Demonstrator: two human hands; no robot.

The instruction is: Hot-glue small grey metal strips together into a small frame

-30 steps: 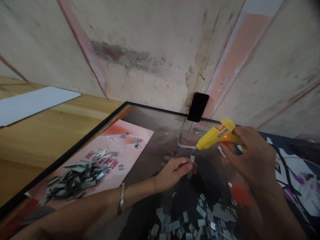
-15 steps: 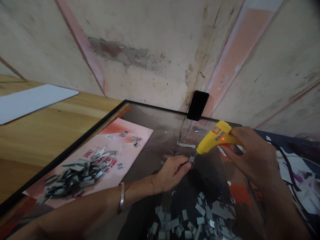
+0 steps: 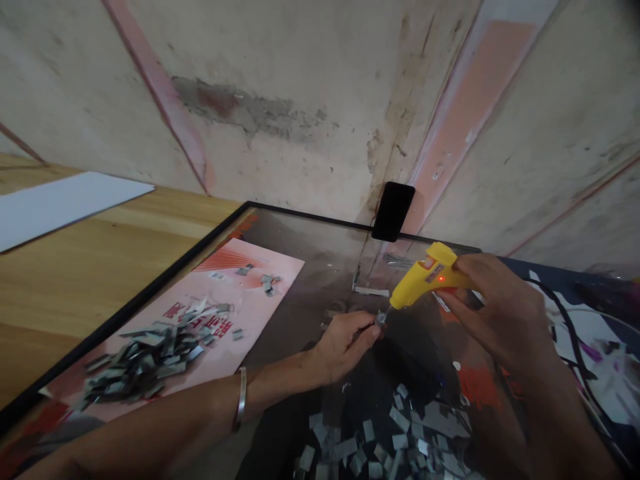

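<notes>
One grey piece at the nozzle, many lying loose

Take the small grey piece (image 3: 381, 319) as the dial's centre. The left hand (image 3: 343, 347) pinches it between thumb and fingers from eight o'clock; the right hand (image 3: 505, 313), at three, is wrapped around the yellow glue gun (image 3: 420, 281), whose thin tip comes down from two o'clock. Tip and piece meet or nearly so — too small to tell.

This one piece seems partway through its turn. Loose pieces (image 3: 345, 449) spread at six o'clock, and a denser heap (image 3: 145, 363) sits near nine on a pink sheet (image 3: 267, 310); which are worked and which are waiting cannot be told.

The pieces look like flat, short rectangles, dull grey with a few bright faces — perhaps metal. The gun is smooth, plastic-looking, with a red light glowing. The tabletop (image 3: 330, 280) is dark, glossy and reflective, and a flat black phone (image 3: 393, 211) leans at twelve.
</notes>
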